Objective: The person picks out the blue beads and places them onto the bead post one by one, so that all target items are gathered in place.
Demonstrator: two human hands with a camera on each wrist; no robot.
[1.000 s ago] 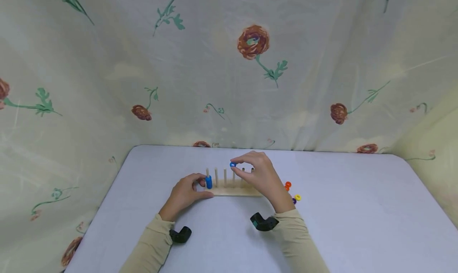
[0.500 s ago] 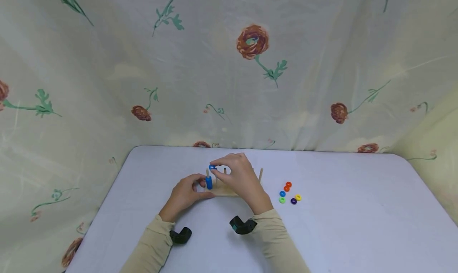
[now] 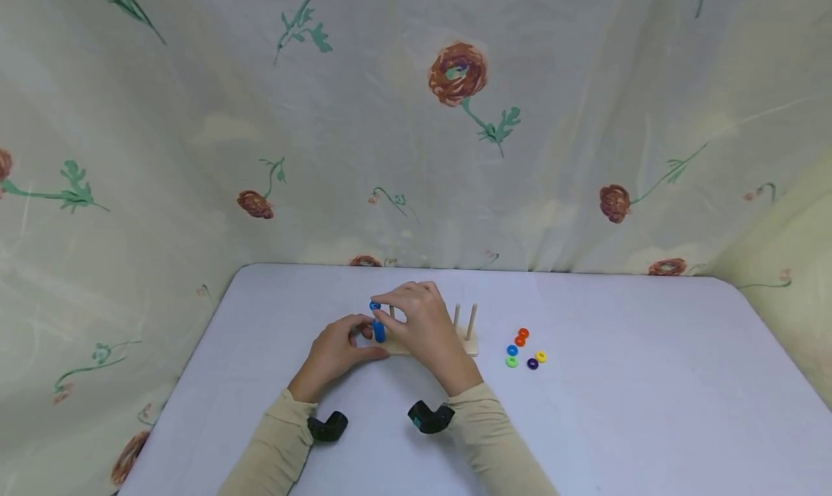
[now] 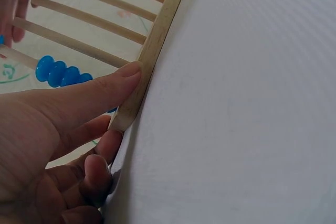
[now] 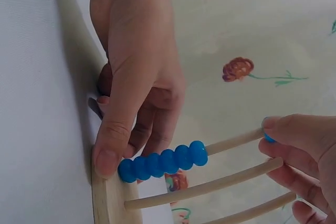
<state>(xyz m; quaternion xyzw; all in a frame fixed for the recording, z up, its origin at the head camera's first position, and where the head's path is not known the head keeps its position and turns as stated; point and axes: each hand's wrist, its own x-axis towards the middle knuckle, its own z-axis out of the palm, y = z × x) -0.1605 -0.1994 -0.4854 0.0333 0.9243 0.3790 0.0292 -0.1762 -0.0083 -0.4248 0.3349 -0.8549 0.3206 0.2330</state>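
Observation:
My left hand (image 3: pixel 336 353) grips the left end of a wooden peg board (image 3: pixel 471 346), thumb on its base and fingers curled round the end. On the leftmost peg sits a stack of several blue beads (image 5: pixel 163 162), near the thumb. My right hand (image 3: pixel 425 330) pinches another blue bead (image 3: pixel 375 305) between thumb and forefinger at the tip of that same peg. In the right wrist view the bead (image 5: pixel 269 137) is mostly covered by the fingertips. Other bare wooden pegs (image 4: pixel 89 18) rise from the base; the right hand hides some in the head view.
Right of the board, loose beads lie on the white table (image 3: pixel 637 380): two orange (image 3: pixel 521 337), one blue (image 3: pixel 512 350), one green (image 3: pixel 511 362), one yellow (image 3: pixel 541 356) and one dark purple (image 3: pixel 533 364). A flowered cloth (image 3: pixel 520 214) hangs behind the table.
My right hand has carried the blue bead leftward across the pegs to the tip of the leftmost one, uncovering the loose beads. My left hand has stayed on the board's end.

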